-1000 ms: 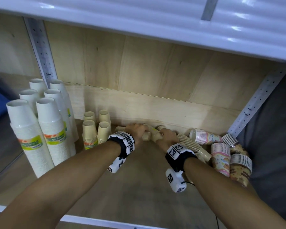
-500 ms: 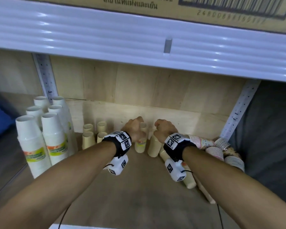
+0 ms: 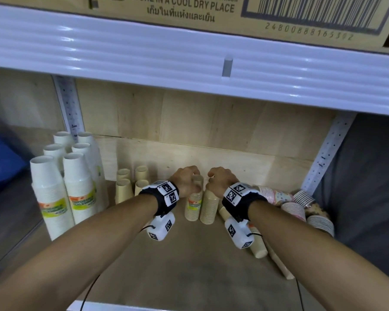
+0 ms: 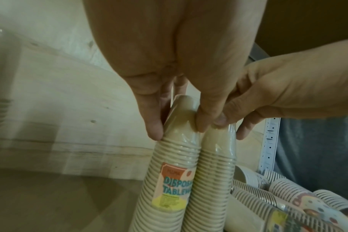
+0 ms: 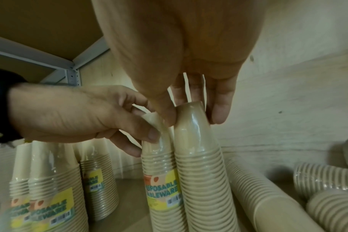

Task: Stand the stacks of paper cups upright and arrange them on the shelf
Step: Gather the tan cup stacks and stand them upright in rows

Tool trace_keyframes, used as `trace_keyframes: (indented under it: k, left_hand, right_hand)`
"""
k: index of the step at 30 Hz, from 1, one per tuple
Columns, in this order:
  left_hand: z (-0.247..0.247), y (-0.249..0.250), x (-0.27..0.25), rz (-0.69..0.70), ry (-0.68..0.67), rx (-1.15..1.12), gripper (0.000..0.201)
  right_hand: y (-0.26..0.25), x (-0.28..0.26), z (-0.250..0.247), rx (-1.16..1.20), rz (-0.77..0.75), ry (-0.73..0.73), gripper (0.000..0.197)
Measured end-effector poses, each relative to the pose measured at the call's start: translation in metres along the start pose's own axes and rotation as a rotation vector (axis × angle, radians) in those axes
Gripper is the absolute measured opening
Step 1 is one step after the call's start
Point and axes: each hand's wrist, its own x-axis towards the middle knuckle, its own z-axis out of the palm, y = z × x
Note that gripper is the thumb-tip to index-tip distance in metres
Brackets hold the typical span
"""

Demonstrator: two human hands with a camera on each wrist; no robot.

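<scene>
Two beige paper cup stacks stand upright side by side near the back of the wooden shelf (image 3: 189, 265). My left hand (image 3: 190, 178) pinches the top of the labelled stack (image 3: 193, 206) from above, with fingers and thumb curled round its top cup (image 4: 181, 113). My right hand (image 3: 213, 178) grips the top of the plain beige stack (image 3: 209, 208) next to it. The right wrist view shows the right fingers (image 5: 218, 109) round the plain stack (image 5: 201, 172) and my left hand (image 5: 79, 113) on the labelled stack (image 5: 159, 180). The two stacks touch.
Tall white cup stacks (image 3: 54, 191) stand at the left, with small upright beige stacks (image 3: 130, 185) beside them. More beige stacks (image 3: 258, 248) lie on the shelf at the right, and patterned stacks (image 3: 294, 209) are piled in the right corner. The upper shelf edge (image 3: 189, 63) hangs low overhead.
A second ago the two beige stacks lay flat under my hands at the back. Both hands have tipped them upright and hold their tops. The head view has tilted up.
</scene>
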Motion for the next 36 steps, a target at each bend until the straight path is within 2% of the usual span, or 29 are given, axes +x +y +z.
trace_keyframes:
  k: [3,9,16,21,24,28,33,36]
  left_hand:
    - [-0.001,0.0,0.0,0.006,0.022,-0.023,0.043]
    - [-0.003,0.002,0.002,0.026,0.026,0.004,0.038]
    - [-0.004,0.0,0.005,0.021,-0.007,0.012,0.036]
    - [-0.001,0.001,0.005,0.02,0.012,-0.001,0.034]
    - [0.0,0.002,0.005,0.021,0.012,-0.006,0.035]
    - [-0.001,0.002,0.006,0.018,0.001,-0.016,0.035]
    - [-0.002,0.004,0.005,0.024,-0.003,-0.019,0.036]
    - [-0.002,0.003,0.005,0.015,0.006,-0.017,0.035]
  right_hand:
    - [0.002,0.0,-0.004,0.005,0.001,-0.023,0.048]
    - [0.001,-0.003,-0.008,-0.027,0.014,-0.019,0.034]
    - [0.004,-0.003,-0.006,-0.016,0.036,-0.028,0.04]
    - [0.003,-0.006,-0.018,-0.033,-0.082,-0.156,0.054]
    - [0.005,-0.009,-0.024,-0.064,-0.116,-0.218,0.045]
    - [0.007,-0.008,-0.023,-0.108,-0.086,-0.155,0.031]
    - [0.008,-0.004,-0.019,-0.077,-0.04,-0.108,0.039]
    - [0.01,-0.006,-0.021,-0.036,-0.081,-0.15,0.054]
